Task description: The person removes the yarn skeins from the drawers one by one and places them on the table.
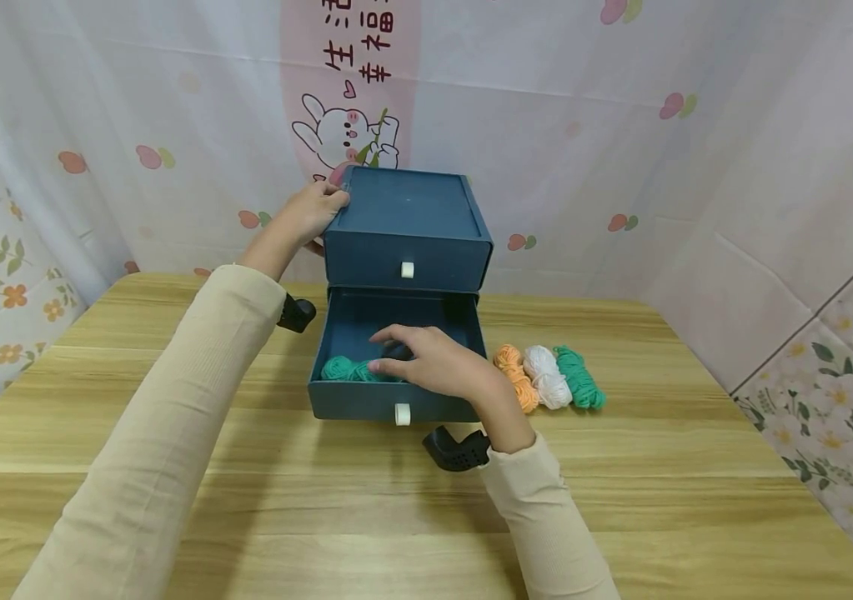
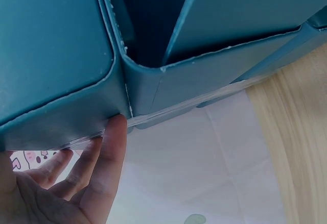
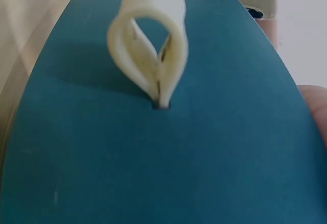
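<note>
A dark blue two-drawer box (image 1: 407,204) stands on the table, its upper drawer closed and its lower drawer (image 1: 357,402) pulled out. At the box's upper left edge my left hand (image 1: 309,212) rests; in the left wrist view its fingers (image 2: 110,155) lie fairly straight against the wall. My right hand (image 1: 434,358) reaches over the lower drawer's front, thumb and forefinger apart. Green yarn (image 1: 342,368) lies inside at the front left, close to the right thumb. Something dark shows between thumb and forefinger; its kind is unclear. A white loop pull (image 3: 176,55) fills the right wrist view.
Right of the drawer lie orange yarn (image 1: 516,379), white yarn (image 1: 548,377) and green yarn (image 1: 580,377) in a row on the wooden table (image 1: 321,517). A printed curtain (image 1: 546,150) hangs behind the box. Black wrist mounts (image 1: 456,448) stick out from the wrists.
</note>
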The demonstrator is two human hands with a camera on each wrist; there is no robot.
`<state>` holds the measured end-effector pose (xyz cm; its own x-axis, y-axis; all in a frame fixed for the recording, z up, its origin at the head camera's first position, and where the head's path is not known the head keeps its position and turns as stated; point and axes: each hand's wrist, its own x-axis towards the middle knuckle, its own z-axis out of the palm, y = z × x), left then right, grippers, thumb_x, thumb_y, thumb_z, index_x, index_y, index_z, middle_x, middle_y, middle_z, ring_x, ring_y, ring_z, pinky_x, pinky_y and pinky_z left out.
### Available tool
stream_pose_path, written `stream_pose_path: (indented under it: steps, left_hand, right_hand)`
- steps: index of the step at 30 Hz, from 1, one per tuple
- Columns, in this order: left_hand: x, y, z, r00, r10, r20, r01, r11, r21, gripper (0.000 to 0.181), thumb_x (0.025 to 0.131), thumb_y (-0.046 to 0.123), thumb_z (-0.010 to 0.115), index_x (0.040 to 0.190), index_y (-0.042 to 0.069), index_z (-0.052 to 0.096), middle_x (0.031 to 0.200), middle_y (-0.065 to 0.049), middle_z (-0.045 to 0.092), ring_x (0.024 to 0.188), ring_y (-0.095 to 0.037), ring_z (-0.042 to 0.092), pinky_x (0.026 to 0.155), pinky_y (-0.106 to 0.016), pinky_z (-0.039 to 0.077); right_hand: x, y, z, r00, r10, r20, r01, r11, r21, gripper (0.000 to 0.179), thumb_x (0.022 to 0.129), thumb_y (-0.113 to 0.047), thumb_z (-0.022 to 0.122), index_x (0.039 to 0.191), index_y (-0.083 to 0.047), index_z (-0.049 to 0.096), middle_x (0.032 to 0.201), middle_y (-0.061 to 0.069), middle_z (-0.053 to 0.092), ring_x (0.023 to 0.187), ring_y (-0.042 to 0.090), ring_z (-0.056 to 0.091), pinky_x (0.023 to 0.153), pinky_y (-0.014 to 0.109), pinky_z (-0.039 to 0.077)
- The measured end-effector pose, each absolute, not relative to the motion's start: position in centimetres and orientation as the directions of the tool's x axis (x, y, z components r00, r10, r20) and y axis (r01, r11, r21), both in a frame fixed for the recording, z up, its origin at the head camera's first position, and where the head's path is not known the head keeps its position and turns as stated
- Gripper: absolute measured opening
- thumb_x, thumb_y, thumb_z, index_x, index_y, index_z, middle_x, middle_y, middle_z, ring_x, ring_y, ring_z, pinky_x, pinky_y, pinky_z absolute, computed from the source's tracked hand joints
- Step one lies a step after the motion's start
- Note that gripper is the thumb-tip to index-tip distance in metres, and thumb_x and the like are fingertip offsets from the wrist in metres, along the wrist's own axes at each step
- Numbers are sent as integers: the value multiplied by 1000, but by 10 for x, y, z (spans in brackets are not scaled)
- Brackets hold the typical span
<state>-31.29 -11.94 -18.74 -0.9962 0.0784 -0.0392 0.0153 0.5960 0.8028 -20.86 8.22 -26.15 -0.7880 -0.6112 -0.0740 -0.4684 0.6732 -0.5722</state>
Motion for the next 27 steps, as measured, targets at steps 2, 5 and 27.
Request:
stream_pose_path:
  steps: [2,5,27]
  left_hand:
    - [-313,-119,-188,-996,79,-36,18,596,803,55,99,35,28,147,7,25,143,-21,37,117,-38,52,88,-48,51]
    - [-312,-119,-188,-996,80,-33,21,592,806,55,99,35,28,146,8,25,143,-21,36,119,-38,50,89,-47,52]
    - [-313,-118,-189,-997,71,-38,12,596,803,55,99,35,28,147,7,23,144,-20,35,118,-37,50,89,-48,51]
  right_hand:
    - [-209,82,-262,-782,-613,-111,-448,678,-582,43,94,-31,55,132,-12,51,126,7,58,114,20,56,93,34,49]
    - [-210,81,-262,-786,-602,-142,-429,696,-576,42,92,-31,57,130,-13,53,122,6,59,111,19,56,92,33,49]
    - [-208,82,-258,-846,-530,-54,-427,736,-525,12,90,-12,59,94,-5,68,84,4,64,68,13,51,59,21,42]
